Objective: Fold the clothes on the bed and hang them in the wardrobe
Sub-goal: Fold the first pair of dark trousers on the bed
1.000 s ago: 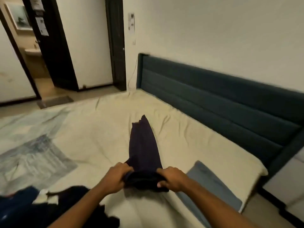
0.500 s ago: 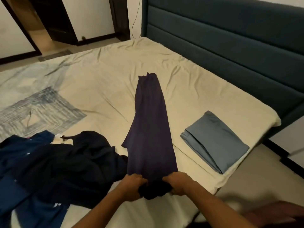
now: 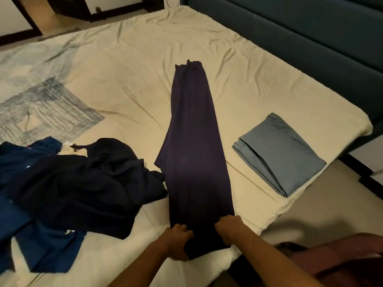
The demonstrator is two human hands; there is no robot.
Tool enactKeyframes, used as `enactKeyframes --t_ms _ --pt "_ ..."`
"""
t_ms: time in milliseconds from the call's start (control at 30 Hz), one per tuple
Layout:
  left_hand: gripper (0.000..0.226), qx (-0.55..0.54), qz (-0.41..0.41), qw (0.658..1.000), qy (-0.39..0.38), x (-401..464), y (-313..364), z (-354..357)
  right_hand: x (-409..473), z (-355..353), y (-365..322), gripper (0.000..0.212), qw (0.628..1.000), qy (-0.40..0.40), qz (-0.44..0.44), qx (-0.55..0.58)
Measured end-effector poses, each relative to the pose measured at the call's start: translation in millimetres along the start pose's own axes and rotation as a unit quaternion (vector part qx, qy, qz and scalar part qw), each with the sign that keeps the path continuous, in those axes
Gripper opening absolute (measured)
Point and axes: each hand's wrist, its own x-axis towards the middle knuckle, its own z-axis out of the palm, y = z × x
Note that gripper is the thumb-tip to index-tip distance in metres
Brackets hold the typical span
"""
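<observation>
A long dark purple garment (image 3: 194,154) lies stretched out lengthwise on the cream bed sheet (image 3: 128,79), narrow at its far end. My left hand (image 3: 178,239) grips its near left corner and my right hand (image 3: 229,229) grips its near right corner, close to the bed's near edge. A folded grey-blue garment (image 3: 279,154) rests to the right. A crumpled heap of dark navy clothing (image 3: 89,183) and a brighter blue piece (image 3: 47,255) sit to the left, touching the purple garment's left side.
A dark teal padded headboard (image 3: 300,25) runs along the right and far side. A grey patterned patch of bedding (image 3: 41,110) is at the left. Floor (image 3: 323,204) shows right of the bed, and a dark doorway (image 3: 62,9) at the far left.
The view has tilted down and nearer to the bed. The purple garment now lies flatter and longer, drawn toward me, with both hands still gripping its near end.
</observation>
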Motion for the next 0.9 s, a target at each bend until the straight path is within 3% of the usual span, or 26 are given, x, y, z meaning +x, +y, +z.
enactKeyframes --t_ms 67,100,200,333,400,467,600,800,900 --pt "0.059 -0.046 0.01 0.999 -0.024 0.8 -5.4 -7.8 1.8 -12.9 6.0 0.035 0.998 0.001 -0.01 0.054" --pt "0.051 -0.078 0.023 0.997 0.002 0.8 -7.7 -16.2 2.8 -22.5 10.0 0.031 0.996 0.014 -0.013 0.082" --pt "0.02 -0.182 0.037 0.969 0.163 6.2 -19.1 -56.4 8.7 -56.6 21.4 0.024 0.985 0.086 0.001 0.151" --pt "0.013 -0.327 -0.077 0.851 0.405 25.8 -44.9 -123.8 28.5 -99.4 28.4 0.021 0.961 0.176 0.007 0.214" --pt "0.016 -0.338 -0.141 0.805 0.467 40.4 -64.1 -151.9 45.6 -117.0 26.9 0.018 0.943 0.221 0.0 0.247" --pt "0.019 -0.325 -0.206 0.789 0.479 59.7 -90.4 -169.7 68.6 -132.5 23.1 0.015 0.927 0.25 -0.009 0.279" --pt "0.032 -0.292 -0.313 0.832 0.353 96.9 -144.8 -167.7 114.4 -155.7 19.4 0.013 0.911 0.275 -0.019 0.307" --pt "0.012 -0.304 -0.293 0.845 0.327 104.6 -165.5 -159.9 154.6 -179.9 23.4 0.016 0.914 0.267 -0.013 0.305" --pt "0.013 -0.336 -0.318 0.805 0.372 91.4 -169.9 -158.9 161.6 -194.2 23.7 0.017 0.914 0.262 -0.013 0.309"
